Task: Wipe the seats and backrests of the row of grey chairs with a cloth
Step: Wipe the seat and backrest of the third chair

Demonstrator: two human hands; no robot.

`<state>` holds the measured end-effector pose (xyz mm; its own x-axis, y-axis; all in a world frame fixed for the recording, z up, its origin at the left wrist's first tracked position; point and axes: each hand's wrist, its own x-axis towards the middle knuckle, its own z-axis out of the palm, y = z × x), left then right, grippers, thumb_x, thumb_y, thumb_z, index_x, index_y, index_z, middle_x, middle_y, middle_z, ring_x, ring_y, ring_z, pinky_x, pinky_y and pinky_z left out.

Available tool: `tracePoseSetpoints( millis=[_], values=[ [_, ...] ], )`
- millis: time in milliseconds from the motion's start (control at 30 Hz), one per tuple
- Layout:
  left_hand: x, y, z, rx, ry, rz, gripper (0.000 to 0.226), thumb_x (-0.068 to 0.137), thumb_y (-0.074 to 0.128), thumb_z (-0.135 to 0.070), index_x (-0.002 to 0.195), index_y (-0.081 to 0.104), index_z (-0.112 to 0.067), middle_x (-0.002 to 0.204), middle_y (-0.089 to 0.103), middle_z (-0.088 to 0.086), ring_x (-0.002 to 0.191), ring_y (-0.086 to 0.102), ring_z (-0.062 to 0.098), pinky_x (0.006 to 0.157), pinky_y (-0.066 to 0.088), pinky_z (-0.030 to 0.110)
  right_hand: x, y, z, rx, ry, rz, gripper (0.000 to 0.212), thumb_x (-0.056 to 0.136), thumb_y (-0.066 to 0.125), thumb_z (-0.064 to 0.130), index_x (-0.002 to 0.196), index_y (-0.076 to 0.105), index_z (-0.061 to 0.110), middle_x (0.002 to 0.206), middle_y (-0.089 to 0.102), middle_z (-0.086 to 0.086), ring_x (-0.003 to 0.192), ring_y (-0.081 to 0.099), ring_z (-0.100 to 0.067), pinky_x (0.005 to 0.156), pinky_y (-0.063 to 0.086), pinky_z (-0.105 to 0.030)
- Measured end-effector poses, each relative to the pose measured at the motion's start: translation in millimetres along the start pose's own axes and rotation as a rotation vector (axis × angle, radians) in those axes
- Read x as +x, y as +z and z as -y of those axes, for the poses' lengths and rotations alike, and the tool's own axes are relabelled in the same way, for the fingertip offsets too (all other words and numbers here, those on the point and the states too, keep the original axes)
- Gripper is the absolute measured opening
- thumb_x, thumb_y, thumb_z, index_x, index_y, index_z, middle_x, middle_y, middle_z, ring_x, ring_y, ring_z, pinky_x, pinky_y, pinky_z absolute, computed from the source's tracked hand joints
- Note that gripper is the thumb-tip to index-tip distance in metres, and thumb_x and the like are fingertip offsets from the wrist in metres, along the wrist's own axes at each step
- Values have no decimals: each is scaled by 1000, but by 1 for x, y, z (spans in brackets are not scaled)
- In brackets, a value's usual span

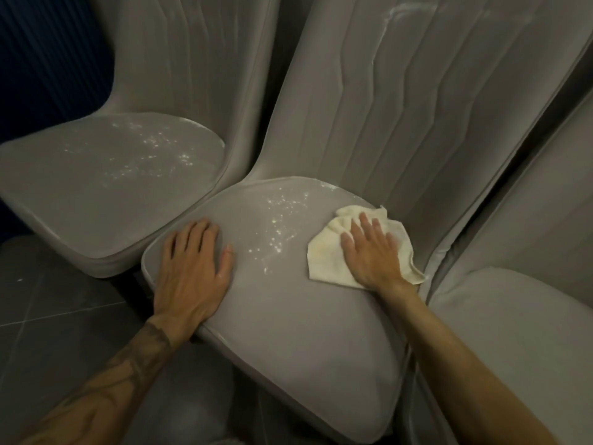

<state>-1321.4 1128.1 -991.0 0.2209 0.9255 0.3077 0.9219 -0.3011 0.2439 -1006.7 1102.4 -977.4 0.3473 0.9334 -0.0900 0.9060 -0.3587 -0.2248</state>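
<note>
Grey chairs, three of them, are standing side by side in a row, their edges nearly touching: the left chair [106,187], the middle chair [288,309] and the right chair [519,342], which is only partly showing. Each is showing a padded seat and a ribbed backrest. White specks are lying scattered on two seats, the left one and the middle one; a pale smear is also showing high on the middle backrest [414,91].

One cloth [327,261], cream-coloured and crumpled, is lying on the rear right part of the middle seat, close to the foot of the backrest. The right hand [372,252] is pressing flat on top of it, fingers spread wide, palm down, not gripping it. The left hand [192,264] is resting open and flat on the front left edge of the same seat, holding nothing; the specks are lying between the two hands. The left forearm is bearing a tattoo.

Dark grey floor tiles [64,316] are showing below the chairs on the left, and a dark ribbed wall [48,59] is standing behind the left chair.
</note>
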Motion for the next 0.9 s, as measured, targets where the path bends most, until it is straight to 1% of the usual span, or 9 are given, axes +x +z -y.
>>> tracePoseSetpoints(
  millis=[67,167,267,400,500,600,700,767,900],
  values=[
    [1,-1,0,-3,-11,9,65,104,28,-49,143,57,-6,150,55,17,137,51,36,119,32,53,10,6,28,7,31,-21,57,110,24,45,163,22,24,174,6,-3,160,3,-30,128,4,-56],
    [1,1,1,-2,-7,20,66,104,27,-49,144,56,-6,150,55,17,138,51,36,120,33,54,3,23,64,19,-181,39,59,109,19,48,164,17,27,174,0,0,161,-3,-29,128,-1,-54],
    [0,2,3,-4,1,35,67,104,25,-50,145,55,-6,151,55,17,139,50,36,121,33,55,-2,17,42,-6,-317,91,59,109,18,51,164,17,30,174,0,8,161,-2,-20,128,0,-49],
    [1,2,2,-4,-2,36,66,104,26,-49,145,55,-5,151,55,18,139,50,36,122,32,56,19,-9,-13,-82,-94,26,57,111,23,41,164,22,21,174,6,2,161,6,-21,128,12,-50],
    [1,0,0,-11,-18,32,64,104,28,-47,144,56,-6,150,56,17,138,51,36,122,33,56,29,-5,17,-43,29,2,56,111,23,42,163,20,22,174,5,-1,161,4,-26,127,9,-54],
    [1,1,1,-8,-23,32,62,103,31,-46,143,57,-6,149,57,17,136,53,36,120,34,55,18,18,78,-12,-181,49,58,111,22,43,165,16,24,174,0,1,161,-2,-26,128,3,-54],
    [1,2,2,1,-3,41,62,104,31,-46,144,57,-6,150,56,17,137,53,35,120,34,55,5,21,77,12,-364,83,57,110,20,48,164,17,30,174,2,10,161,-2,-18,129,0,-47],
    [1,3,4,-1,3,47,62,105,30,-47,145,56,-7,151,56,16,138,52,35,121,33,55,11,12,47,11,-317,75,57,111,20,48,164,20,29,173,4,12,161,1,-14,129,1,-45],
    [2,0,1,-28,-16,61,63,105,29,-47,146,56,-7,152,55,15,140,51,33,123,31,54,33,-1,23,27,-20,36,57,111,21,42,165,18,22,174,4,4,161,1,-21,129,3,-48]
  ],
)
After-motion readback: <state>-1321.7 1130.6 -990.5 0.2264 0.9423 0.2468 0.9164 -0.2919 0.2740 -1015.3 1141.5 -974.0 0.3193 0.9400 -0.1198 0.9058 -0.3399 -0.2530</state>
